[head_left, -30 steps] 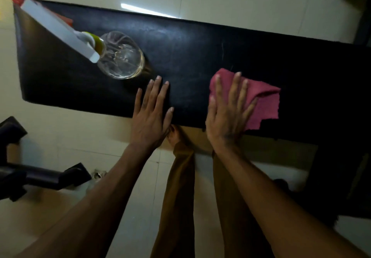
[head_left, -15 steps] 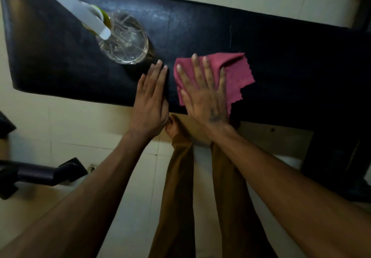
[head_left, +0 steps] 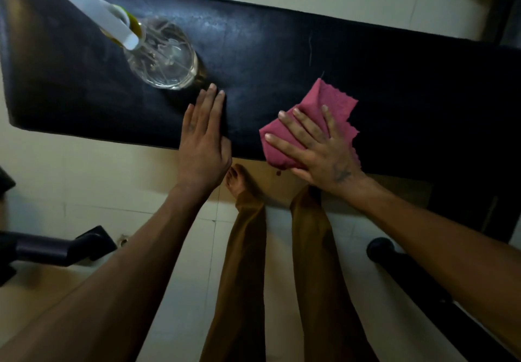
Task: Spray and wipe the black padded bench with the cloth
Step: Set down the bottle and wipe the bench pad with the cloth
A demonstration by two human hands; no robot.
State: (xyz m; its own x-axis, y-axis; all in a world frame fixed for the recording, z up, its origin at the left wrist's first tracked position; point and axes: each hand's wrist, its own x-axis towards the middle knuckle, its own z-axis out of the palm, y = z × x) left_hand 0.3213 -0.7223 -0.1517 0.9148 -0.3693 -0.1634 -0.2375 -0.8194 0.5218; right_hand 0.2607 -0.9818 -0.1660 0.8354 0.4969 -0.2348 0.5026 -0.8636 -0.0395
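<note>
Head view shows us our right hand [head_left: 324, 147] pressing flat, fingers spread, the cloth [head_left: 337, 102] at the bench [head_left: 282, 60] near edge, left hand [head_left: 203, 141] flat beside, spray bottle [head_left: 166, 57] standing farther left, wide bare padding right, no label readable.

One black padded bench [head_left: 282, 60] is seen, on which one clear spray bottle [head_left: 162, 55] and one pink cloth [head_left: 332, 102] are found. Two hands are counted: left hand [head_left: 201, 147], right hand [head_left: 321, 153].
</note>
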